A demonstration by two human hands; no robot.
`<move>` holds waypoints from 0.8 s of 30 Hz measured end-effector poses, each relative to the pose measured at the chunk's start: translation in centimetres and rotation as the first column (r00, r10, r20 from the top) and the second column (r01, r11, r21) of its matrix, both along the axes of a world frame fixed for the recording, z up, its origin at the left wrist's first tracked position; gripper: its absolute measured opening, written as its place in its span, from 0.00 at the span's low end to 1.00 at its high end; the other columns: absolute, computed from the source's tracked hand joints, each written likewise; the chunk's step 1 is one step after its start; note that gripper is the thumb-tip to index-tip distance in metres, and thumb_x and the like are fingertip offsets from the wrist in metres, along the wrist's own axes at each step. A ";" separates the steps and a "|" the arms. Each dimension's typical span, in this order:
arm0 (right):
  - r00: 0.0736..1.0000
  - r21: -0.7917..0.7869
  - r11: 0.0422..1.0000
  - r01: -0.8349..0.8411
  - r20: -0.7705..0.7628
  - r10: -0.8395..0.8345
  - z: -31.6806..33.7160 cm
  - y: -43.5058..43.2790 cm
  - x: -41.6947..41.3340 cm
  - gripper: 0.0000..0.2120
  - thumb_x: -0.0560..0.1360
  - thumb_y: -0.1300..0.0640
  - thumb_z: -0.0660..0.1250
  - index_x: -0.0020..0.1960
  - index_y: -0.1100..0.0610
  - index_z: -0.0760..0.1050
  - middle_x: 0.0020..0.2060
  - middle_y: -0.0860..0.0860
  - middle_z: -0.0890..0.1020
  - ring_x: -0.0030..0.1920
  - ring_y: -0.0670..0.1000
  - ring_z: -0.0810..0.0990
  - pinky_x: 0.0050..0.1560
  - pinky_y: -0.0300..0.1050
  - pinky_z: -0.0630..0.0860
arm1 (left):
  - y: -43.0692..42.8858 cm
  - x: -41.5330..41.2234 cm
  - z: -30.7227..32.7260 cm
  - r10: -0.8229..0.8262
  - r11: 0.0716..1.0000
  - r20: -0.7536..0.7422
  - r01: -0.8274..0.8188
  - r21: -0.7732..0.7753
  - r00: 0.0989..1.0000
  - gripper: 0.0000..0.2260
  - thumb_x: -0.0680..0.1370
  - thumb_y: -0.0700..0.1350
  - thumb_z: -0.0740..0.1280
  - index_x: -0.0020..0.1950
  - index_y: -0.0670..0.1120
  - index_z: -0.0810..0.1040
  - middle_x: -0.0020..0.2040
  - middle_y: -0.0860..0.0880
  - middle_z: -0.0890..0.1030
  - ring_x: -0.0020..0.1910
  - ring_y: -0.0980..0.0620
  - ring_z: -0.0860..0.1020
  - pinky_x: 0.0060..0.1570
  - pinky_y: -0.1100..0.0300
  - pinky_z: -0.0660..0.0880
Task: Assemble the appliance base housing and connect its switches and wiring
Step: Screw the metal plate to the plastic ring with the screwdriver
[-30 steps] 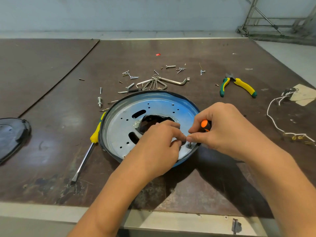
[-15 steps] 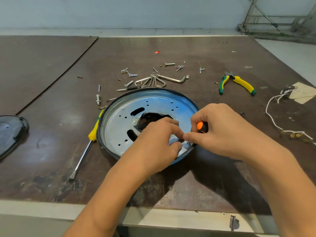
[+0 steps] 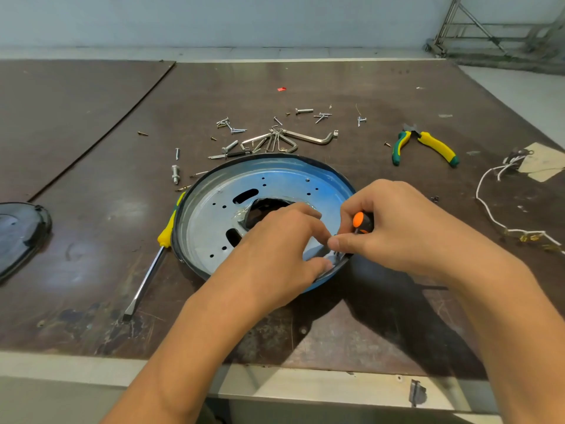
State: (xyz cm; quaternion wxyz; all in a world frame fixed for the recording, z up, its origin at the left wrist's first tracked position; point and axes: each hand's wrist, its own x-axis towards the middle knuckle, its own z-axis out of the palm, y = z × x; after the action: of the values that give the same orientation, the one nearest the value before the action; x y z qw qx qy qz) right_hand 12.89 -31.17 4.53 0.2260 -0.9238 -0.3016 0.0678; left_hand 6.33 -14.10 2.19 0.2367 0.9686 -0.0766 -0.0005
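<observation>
- A yellow screwdriver is lying just left of the base on the table
- My left hand is pressing on the base's near right rim, fingers curled
- My right hand is gripping an orange driver at that rim
- Pliers and wire are lying far right

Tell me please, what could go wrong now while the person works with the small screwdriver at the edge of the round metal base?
1. The left hand pinches right beside the tip of the orange screwdriver in the right hand; a slip could jab a finger.
2. The base plate lies loose on the table, so pressure at its near rim might tip or shift it.
3. The yellow screwdriver touches the plate's left rim and could get knocked.
</observation>
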 end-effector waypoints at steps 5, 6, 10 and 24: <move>0.994 0.106 0.993 -0.058 -0.086 0.067 -0.1 -0.2 0.1 0.11 0.66 0.37 0.73 0.36 0.44 0.83 0.37 0.50 0.83 0.37 0.50 0.81 0.39 0.55 0.78 | -0.8 0.5 0.3 -0.028 1.000 0.121 0.028 0.002 0.992 0.07 0.76 0.55 0.68 0.51 0.55 0.81 0.47 0.55 0.79 0.46 0.55 0.77 0.45 0.51 0.78; 0.989 0.146 0.988 -0.057 -0.130 0.077 -0.2 -0.4 0.3 0.11 0.67 0.38 0.73 0.37 0.45 0.83 0.40 0.51 0.83 0.38 0.52 0.82 0.38 0.57 0.79 | -0.9 0.6 0.3 -0.023 1.000 0.132 0.023 0.001 0.991 0.06 0.77 0.55 0.68 0.50 0.55 0.80 0.44 0.55 0.80 0.44 0.55 0.78 0.44 0.51 0.78; 0.973 0.227 0.974 0.016 -0.229 0.038 -0.8 -1.8 1.5 0.07 0.70 0.47 0.77 0.39 0.50 0.84 0.46 0.57 0.84 0.37 0.55 0.85 0.34 0.52 0.82 | -1.2 0.8 0.3 -0.030 0.998 0.116 0.036 -0.049 0.993 0.05 0.78 0.51 0.69 0.52 0.56 0.82 0.42 0.56 0.83 0.43 0.56 0.80 0.45 0.52 0.80; 0.885 0.232 0.870 0.434 -0.288 -0.365 -3.1 -2.3 3.2 0.15 0.80 0.56 0.64 0.66 0.51 0.71 0.31 0.56 0.84 0.21 0.50 0.77 0.24 0.42 0.72 | -1.3 1.8 -0.1 -0.058 0.997 0.031 0.059 -0.045 0.998 0.01 0.77 0.50 0.69 0.46 0.56 0.80 0.38 0.59 0.77 0.36 0.61 0.75 0.38 0.64 0.74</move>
State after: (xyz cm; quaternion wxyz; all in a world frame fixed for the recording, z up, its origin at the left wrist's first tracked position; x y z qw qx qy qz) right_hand 16.08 -33.51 1.44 0.4022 -0.9082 -0.0803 0.0833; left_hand 8.09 -15.40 2.13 0.2576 0.9601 -0.1084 0.0089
